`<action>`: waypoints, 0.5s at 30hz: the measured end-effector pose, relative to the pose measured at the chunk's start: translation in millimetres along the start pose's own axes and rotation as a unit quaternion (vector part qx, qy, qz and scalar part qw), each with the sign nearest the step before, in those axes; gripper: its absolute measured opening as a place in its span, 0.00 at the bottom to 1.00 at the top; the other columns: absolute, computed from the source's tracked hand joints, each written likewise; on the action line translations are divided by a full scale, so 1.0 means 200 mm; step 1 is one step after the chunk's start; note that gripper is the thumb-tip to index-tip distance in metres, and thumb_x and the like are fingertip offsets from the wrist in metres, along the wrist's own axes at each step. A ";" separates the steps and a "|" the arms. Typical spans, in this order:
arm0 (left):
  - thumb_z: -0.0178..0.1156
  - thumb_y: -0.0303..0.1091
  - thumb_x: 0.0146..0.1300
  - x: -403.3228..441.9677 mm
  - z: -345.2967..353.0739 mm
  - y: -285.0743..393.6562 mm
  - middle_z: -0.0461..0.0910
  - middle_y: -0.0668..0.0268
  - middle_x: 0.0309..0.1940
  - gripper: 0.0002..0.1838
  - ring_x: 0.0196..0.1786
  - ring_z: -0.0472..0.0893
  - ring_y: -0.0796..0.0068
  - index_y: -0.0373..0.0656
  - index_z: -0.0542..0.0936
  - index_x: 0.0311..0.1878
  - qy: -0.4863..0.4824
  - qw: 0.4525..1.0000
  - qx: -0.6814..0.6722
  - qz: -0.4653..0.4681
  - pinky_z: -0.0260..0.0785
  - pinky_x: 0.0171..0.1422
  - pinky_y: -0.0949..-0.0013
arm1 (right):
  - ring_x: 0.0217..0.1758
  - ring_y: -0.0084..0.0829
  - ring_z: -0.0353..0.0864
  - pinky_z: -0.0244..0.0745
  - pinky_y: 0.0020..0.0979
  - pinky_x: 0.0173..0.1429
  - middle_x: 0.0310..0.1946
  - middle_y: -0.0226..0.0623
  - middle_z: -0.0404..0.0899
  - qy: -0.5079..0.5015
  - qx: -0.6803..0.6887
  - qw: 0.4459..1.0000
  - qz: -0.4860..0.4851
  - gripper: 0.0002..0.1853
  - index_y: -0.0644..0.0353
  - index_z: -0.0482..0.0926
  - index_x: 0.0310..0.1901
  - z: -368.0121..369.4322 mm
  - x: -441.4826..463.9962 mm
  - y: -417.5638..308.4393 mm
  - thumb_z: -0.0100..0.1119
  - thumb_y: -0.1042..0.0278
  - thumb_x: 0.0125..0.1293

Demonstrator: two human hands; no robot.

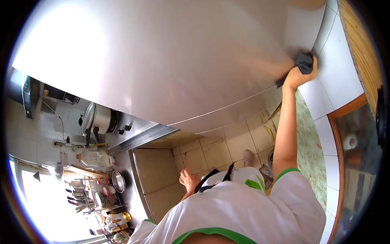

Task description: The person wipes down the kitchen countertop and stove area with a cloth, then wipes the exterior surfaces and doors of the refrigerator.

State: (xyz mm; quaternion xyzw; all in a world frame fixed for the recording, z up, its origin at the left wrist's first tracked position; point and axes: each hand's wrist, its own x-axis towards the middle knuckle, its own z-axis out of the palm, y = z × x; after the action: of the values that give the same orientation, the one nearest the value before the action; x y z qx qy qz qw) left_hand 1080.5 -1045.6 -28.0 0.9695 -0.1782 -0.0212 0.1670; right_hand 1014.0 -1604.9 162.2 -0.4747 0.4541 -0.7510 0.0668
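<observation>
My right hand [301, 76] is raised at the upper right, its fingers wrapped round a dark grey cloth [304, 64]. The cloth lies against the right edge of a large, shiny metal surface [183, 61], close to the white wall tiles. A loose part of the cloth hangs below the wrist. Low down near my waist, my left hand [189, 179] hangs in the air with its fingers apart and nothing in them.
To the left, a pot [97, 120] sits by the stove, near a clear plastic bottle [95, 157], a metal bowl [118, 181] and a crowded rack. A wood-framed opening [335, 134] is at the right. Tiled floor [215, 153] lies below.
</observation>
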 end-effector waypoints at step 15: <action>0.59 0.31 0.43 -0.03 -0.12 -0.45 0.65 0.59 0.57 0.31 0.65 0.61 0.57 0.48 0.68 0.56 0.001 0.996 -0.019 -0.091 0.45 0.69 0.47 | 0.66 0.43 0.52 0.43 0.47 0.70 0.60 0.50 0.56 -0.038 0.155 0.960 0.230 0.22 0.68 0.59 0.61 -0.18 -0.99 -1.13 0.45 0.73 0.66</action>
State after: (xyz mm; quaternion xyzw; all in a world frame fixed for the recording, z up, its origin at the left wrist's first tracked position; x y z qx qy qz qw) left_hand 1107.4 -957.0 -34.6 0.9785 -0.0884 -0.0384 0.1826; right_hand 1168.0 -1346.4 195.8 -0.3692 0.4260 -0.7583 0.3275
